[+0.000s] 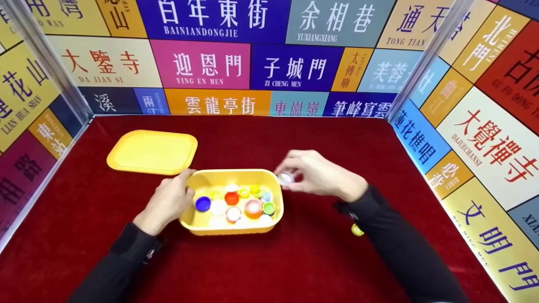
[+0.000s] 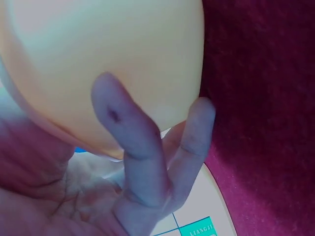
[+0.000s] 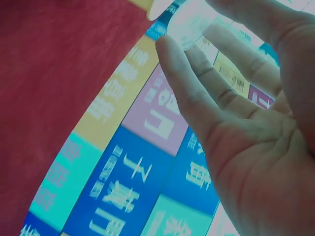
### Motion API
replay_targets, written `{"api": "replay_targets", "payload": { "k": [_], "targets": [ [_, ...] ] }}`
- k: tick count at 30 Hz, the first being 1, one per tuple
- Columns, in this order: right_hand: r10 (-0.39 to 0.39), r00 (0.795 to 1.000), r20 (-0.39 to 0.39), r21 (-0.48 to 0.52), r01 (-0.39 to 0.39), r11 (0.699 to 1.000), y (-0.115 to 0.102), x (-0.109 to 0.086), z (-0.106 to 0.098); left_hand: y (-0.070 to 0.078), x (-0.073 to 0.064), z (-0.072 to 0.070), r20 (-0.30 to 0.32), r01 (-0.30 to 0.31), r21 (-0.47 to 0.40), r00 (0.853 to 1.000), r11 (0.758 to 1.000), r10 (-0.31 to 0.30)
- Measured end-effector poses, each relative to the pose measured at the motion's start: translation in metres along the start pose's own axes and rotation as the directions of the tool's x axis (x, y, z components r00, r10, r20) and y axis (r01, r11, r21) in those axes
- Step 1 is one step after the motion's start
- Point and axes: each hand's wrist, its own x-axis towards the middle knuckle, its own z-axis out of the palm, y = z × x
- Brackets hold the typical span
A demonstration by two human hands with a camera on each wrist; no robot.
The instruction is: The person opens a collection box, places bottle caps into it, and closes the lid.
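A yellow plastic box stands in the middle of the head view with several bottle caps inside, among them a blue cap, a red cap and a green cap. My left hand grips its left end; in the left wrist view the fingers curl along the outer wall. Just off the right rim, my right hand pinches a clear whitish round cap between thumb and fingertips. That cap looks blurred in the head view.
A yellow lid lies flat behind the box to the left. On the red cloth, a small yellow cap sits beside the right forearm. Panels with printed characters wall in the back and sides.
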Motion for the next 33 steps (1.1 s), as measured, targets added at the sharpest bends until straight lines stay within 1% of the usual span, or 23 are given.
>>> {"api": "replay_targets", "payload": {
  "k": [3,5,9,11,14,17,21,24,26,28,33],
  "targets": [
    [-0.054,0.998,0.034,-0.026,0.055,0.998,-0.007,0.027,0.005,0.001,0.001,-0.002,0.004,-0.001,0.002,1.0,1.0,0.001],
    [-0.085,0.994,0.071,-0.056,0.09,0.994,-0.014,0.045,0.009,0.002,0.002,-0.003,0.008,0.0,0.005,1.0,1.0,0.0],
    [-0.143,0.978,0.152,-0.111,0.161,0.981,-0.026,0.078,0.022,0.003,0.002,-0.004,0.006,-0.004,0.004,1.0,1.0,0.004],
    [-0.158,0.969,0.19,-0.127,0.184,0.975,-0.032,0.093,0.029,0.003,0.003,-0.004,-0.001,-0.009,0.004,1.0,1.0,0.009],
    [-0.152,0.955,0.255,-0.138,0.191,0.972,-0.043,0.112,0.04,0.003,0.003,-0.004,-0.006,-0.011,0.005,1.0,1.0,0.011],
    [-0.115,0.938,0.328,-0.142,0.169,0.975,-0.055,0.127,0.05,0.003,0.004,-0.004,0.001,-0.007,0.006,1.0,1.0,0.007],
    [-0.066,0.908,0.413,-0.178,0.151,0.972,-0.068,0.141,0.062,0.003,0.004,-0.005,0.007,-0.008,0.01,1.0,1.0,0.008],
    [-0.066,0.898,0.435,-0.211,0.173,0.962,-0.075,0.146,0.068,0.002,0.003,-0.005,0.005,-0.009,0.007,1.0,1.0,0.009],
    [-0.079,0.899,0.432,-0.226,0.193,0.955,-0.078,0.147,0.07,0.002,0.003,-0.005,0.008,-0.01,0.004,1.0,1.0,0.01],
    [-0.097,0.901,0.422,-0.22,0.206,0.954,-0.08,0.146,0.071,0.002,0.002,-0.005,0.015,-0.006,-0.001,1.0,1.0,0.006],
    [-0.131,0.907,0.401,-0.16,0.21,0.964,-0.082,0.139,0.068,-0.001,0.0,-0.003,0.025,0.003,-0.002,1.0,1.0,-0.002]
  ]
}}
